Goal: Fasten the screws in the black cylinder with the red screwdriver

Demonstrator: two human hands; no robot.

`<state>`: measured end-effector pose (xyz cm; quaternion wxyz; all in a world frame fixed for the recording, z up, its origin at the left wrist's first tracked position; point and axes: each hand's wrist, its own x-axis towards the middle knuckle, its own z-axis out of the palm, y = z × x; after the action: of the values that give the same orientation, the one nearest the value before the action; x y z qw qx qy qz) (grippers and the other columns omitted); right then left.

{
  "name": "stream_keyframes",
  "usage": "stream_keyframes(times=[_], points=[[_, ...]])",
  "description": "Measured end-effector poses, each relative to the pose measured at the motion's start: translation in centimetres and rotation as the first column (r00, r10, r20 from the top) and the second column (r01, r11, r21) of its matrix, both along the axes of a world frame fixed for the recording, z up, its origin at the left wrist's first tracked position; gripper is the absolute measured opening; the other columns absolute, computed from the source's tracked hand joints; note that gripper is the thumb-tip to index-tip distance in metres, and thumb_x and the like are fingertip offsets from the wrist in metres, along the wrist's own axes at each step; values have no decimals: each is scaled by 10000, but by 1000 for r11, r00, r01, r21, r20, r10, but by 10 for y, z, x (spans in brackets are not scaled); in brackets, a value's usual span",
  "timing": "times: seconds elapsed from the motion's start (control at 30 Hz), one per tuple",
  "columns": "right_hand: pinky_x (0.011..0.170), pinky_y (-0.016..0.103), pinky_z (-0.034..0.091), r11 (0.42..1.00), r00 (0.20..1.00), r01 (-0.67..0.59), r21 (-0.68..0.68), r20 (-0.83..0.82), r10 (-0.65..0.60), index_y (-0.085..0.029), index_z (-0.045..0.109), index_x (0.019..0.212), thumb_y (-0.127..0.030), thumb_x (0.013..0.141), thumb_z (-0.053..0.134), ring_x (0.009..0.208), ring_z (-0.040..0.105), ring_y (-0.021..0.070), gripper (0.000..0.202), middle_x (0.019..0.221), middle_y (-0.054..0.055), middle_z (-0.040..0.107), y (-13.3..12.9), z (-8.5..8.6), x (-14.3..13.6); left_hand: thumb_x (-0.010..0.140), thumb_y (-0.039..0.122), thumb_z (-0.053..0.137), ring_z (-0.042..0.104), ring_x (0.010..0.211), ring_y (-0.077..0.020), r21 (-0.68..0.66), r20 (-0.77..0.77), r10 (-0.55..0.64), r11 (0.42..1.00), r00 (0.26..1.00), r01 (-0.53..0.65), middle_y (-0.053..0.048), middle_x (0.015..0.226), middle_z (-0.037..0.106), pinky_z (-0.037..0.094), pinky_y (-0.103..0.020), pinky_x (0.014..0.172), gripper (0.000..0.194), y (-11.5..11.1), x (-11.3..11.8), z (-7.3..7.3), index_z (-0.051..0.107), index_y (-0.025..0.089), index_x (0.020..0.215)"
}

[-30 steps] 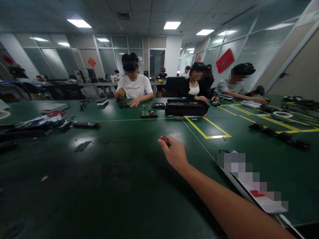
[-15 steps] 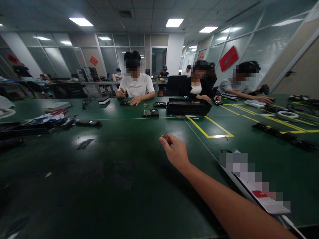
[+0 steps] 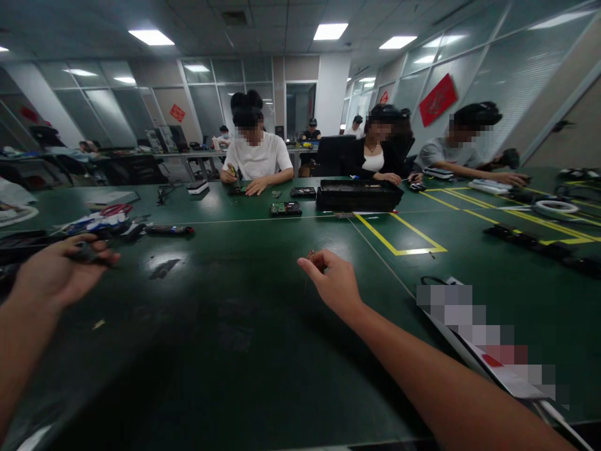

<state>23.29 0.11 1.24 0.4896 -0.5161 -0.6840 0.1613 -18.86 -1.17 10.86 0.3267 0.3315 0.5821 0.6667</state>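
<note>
My right hand (image 3: 335, 275) pinches small brown part (image 3: 311, 255) above table (image 3: 253, 257); my left hand (image 3: 51, 269), half-curled, holds dark object (image 3: 86, 252). Caution: fingertip-only hold could slip, dropping small brown part.

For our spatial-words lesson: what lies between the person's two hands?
A dark patch on the green tabletop lies between the left hand and right hand, in the head view.

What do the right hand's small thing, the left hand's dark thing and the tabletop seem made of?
Small thing: perhaps shiny metal, from its coppery glints; too small to settle.
Dark thing: possibly matte plastic or rubber, from its dull grey surface.
Tabletop: apparently semi-gloss green coating, from its soft reflections.
</note>
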Motion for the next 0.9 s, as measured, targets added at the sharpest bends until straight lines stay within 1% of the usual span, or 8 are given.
stream_keyframes(times=[0.13, 0.3, 0.37, 0.43, 0.57, 0.67, 0.8, 0.9], points=[[535, 278, 411, 1000, 1000, 4, 14, 10, -4, -213, 642, 742, -538, 884, 635, 563, 565, 155, 354, 638, 4, 637, -2, 1, 1, 781, -19, 337, 512, 621, -105, 1, 124, -235, 972, 964, 236, -5, 641, 516, 470, -223, 657, 223, 21, 63, -26, 507, 116, 832], [536, 273, 398, 998, 998, -38, 43, 42, 36, -214, 653, 777, -472, 943, 552, 568, 546, 150, 323, 628, -6, 607, -5, 6, 4, 769, 164, 475, 532, 665, -150, 43, 244, -489, 868, 837, 495, -43, 767, 544, 483, -273, 626, 123, 29, 157, -48, 563, 126, 846], [540, 273, 393, 998, 999, -38, 52, 36, 36, -215, 644, 769, -455, 955, 530, 571, 541, 149, 325, 625, -8, 598, -7, 8, 4, 686, 146, 588, 539, 718, -143, 76, 275, -579, 809, 767, 584, -25, 841, 544, 484, -270, 666, 210, 28, 187, -55, 559, 147, 895], [550, 274, 394, 997, 999, -34, 63, 27, 32, -216, 633, 759, -452, 956, 523, 581, 546, 151, 326, 627, -7, 597, -8, 9, 4, 605, 83, 651, 536, 760, -127, 93, 237, -633, 770, 737, 631, -7, 902, 540, 467, -255, 699, 353, 27, 209, -65, 547, 170, 931], [561, 276, 394, 997, 1000, -26, 71, 8, 25, -216, 618, 750, -456, 957, 517, 578, 544, 152, 332, 622, -10, 590, -10, 11, 3, 662, 123, 685, 527, 834, -137, 41, -39, -642, 765, 766, 643, -9, 950, 551, 430, -275, 792, 315, 28, 233, -92, 550, 184, 940], [553, 272, 387, 996, 1000, -15, 85, 1, 15, -218, 607, 721, -453, 954, 525, 555, 523, 144, 341, 596, -21, 566, -11, 11, 2, 751, 180, 672, 547, 959, -173, -47, -234, -659, 742, 715, 669, -28, 990, 588, 403, -315, 923, 255, 26, 241, -110, 572, 184, 986], [542, 267, 387, 993, 1000, 5, 119, -28, -1, -219, 604, 707, -433, 935, 554, 545, 508, 136, 317, 585, -25, 553, -13, 13, 1, 800, 193, 662, 576, 1053, -192, -71, -228, -765, 630, 602, 773, -46, 1080, 618, 408, -343, 988, 307, 20, 246, -119, 564, 195, 1091], [535, 269, 390, 994, 993, 14, 113, -116, -1, -220, 581, 691, -423, 923, 563, 538, 499, 134, 309, 573, -28, 535, -14, 14, 0, 817, 196, 658, 588, 1065, -202, -64, -250, -773, 614, 583, 786, -52, 1089, 628, 422, -356, 986, 300, 18, 244, -119, 555, 201, 1099]])
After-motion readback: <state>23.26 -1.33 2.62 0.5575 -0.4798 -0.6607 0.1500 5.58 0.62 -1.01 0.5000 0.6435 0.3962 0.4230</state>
